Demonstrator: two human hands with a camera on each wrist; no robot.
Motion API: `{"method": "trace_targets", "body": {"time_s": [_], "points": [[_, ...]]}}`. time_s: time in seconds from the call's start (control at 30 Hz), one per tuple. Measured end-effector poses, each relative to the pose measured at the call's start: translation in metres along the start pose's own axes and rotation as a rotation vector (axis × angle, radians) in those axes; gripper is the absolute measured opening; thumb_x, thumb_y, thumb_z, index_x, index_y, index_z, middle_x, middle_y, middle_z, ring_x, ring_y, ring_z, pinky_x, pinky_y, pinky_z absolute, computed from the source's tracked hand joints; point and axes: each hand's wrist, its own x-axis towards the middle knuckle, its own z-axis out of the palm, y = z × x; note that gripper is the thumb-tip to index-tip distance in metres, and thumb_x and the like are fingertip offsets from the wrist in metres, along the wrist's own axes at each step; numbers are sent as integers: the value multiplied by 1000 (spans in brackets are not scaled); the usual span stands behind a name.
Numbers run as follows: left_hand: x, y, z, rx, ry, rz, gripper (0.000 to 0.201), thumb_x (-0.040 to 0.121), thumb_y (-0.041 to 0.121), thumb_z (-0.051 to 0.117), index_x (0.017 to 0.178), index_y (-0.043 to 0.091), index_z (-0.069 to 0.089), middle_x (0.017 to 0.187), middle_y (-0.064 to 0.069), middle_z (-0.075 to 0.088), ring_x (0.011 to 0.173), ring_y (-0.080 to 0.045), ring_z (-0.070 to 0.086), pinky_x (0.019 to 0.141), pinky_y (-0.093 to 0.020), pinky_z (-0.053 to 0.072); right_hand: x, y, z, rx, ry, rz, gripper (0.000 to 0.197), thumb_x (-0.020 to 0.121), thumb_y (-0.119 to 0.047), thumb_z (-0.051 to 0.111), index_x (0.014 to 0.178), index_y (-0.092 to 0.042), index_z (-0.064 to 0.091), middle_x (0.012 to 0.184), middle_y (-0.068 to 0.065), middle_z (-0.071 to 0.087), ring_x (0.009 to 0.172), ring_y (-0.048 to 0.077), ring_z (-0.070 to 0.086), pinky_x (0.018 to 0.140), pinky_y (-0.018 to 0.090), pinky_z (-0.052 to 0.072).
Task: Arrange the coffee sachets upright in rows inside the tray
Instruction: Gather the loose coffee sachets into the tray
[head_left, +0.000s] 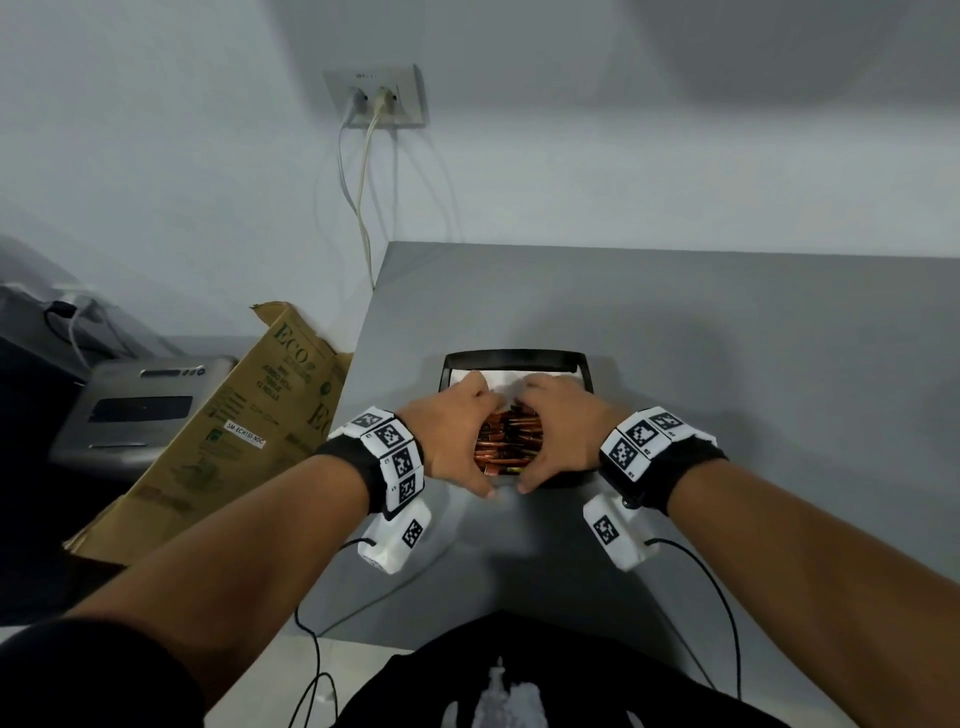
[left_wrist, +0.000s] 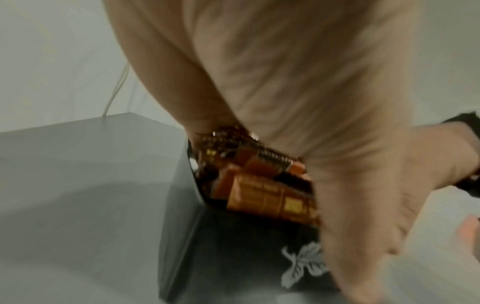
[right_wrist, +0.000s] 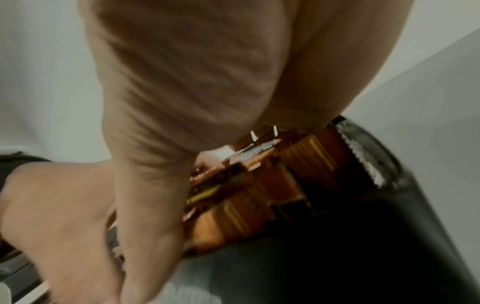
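A black tray (head_left: 514, 358) lined with white paper stands on the grey table (head_left: 753, 374). Several orange-brown coffee sachets (head_left: 511, 441) are bunched in its near half. My left hand (head_left: 454, 431) cups the bunch from the left and my right hand (head_left: 563, 431) from the right. Fingers curl round the far end and both thumbs lie at the tray's near edge. In the left wrist view my left hand (left_wrist: 311, 102) presses against the sachets (left_wrist: 259, 197) above the tray wall (left_wrist: 207, 246). In the right wrist view the sachets (right_wrist: 285, 181) stand packed beside my right hand (right_wrist: 182, 82).
A folded cardboard box (head_left: 234, 431) leans against the table's left edge, with a grey printer (head_left: 140, 410) beyond it. A wall socket (head_left: 376, 98) has cables hanging behind the table. Bare table surface lies right of and behind the tray.
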Motion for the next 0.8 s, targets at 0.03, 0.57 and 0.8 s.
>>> {"method": "trace_targets", "body": {"time_s": [0.03, 0.57, 0.8], "points": [[0, 1, 4, 26, 10, -7, 100, 53, 68, 80, 134, 22, 45, 116, 8, 40, 93, -10, 51, 83, -30, 54, 0, 1, 4, -32, -13, 0, 104, 38, -78, 75, 125, -28, 47, 116, -8, 51, 105, 15, 52, 96, 38, 49], [11, 7, 28, 52, 200, -17, 91, 57, 74, 66, 132, 25, 46, 116, 6, 63, 101, -18, 61, 86, -36, 54, -7, 3, 19, -45, 102, -26, 86, 62, -66, 75, 132, -26, 44, 119, -4, 58, 107, 16, 50, 95, 37, 48], [10, 7, 29, 82, 210, 4, 90, 62, 71, 67, 135, 23, 43, 121, 3, 63, 107, -20, 59, 90, -37, 53, -9, 2, 22, -58, 116, -26, 87, 66, -68, 72, 135, -25, 40, 120, -2, 58, 107, 17, 52, 95, 36, 48]]}}
